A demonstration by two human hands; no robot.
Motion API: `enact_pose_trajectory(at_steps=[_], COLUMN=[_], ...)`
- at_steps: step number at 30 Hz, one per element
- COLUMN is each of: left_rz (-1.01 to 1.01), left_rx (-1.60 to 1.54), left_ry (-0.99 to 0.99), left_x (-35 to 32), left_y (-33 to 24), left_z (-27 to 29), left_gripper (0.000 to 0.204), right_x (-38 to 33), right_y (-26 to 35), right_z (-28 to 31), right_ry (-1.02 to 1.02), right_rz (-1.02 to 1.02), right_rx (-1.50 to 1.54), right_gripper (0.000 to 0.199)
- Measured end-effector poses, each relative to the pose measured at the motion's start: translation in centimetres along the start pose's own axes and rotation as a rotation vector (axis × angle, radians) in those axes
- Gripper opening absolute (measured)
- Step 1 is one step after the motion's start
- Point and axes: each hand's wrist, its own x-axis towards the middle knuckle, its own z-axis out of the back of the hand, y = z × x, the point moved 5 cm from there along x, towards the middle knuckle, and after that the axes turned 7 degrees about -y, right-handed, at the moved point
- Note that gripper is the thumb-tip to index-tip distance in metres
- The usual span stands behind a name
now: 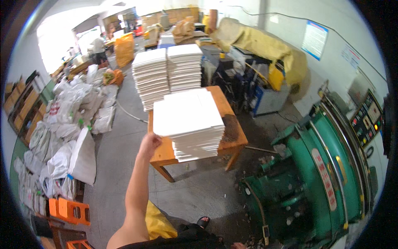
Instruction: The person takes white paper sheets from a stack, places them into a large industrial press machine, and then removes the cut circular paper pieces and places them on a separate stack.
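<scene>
A stack of white sheets [197,143] stands on a wooden table [235,128] in front of me. Its top sheet [188,112] juts out to the left past the pile below. At that sheet's near left corner is my left hand [150,145], fingers curled closed on the edge. Only a small part of my right hand [238,245] shows at the lower rim, low by my body, and its fingers are mostly cut off. Behind the table rise two taller stacks of white sheets [150,76].
A green machine [331,166] with a control panel [367,118] fills the right side. White sacks [68,108] pile up along the left, near an orange stool [69,211]. A yellow cover [265,41] drapes over things by the far wall. A person [98,47] stands far back left.
</scene>
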Motion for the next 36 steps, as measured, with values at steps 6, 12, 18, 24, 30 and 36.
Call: enact_pose_trajectory(at_steps=[6,12,18,24,30,36], left_rz=[-0.046,-0.262,0.235,0.512,0.746,0.756], left_rx=[0.016,-0.208,-0.509,-0.072,0.248,0.329], left_ry=[-0.068,0.203,0.953,0.743,0.804,0.69], left_x=[-7.4,-9.2,-14.7,-27.7,-35.9,-38.0], left_y=[-5.8,-8.4,2.1,15.2,22.4,24.1], left_z=[0.2,-14.4,-31.4,-36.2,-33.4,-32.9], left_gripper=[0.032,0.042,0.042,0.036,0.035,0.032], right_x=[0.9,2.3,-13.2,-12.2,7.7,15.1], right_y=[-5.2,-9.8,21.1,28.1,20.4,22.4], right_z=[2.1,7.5,10.0,27.4,39.6,39.5], right_ry=[-0.053,-0.181,-0.153,-0.271,-0.827,-0.408], right_rz=[-0.191,-0.224,0.374,0.871,0.065,-0.029], right_rx=[0.008,0.066,0.055,1.041,0.87,1.142], right_gripper=[0.026,0.027,0.035,0.035,0.027,0.029])
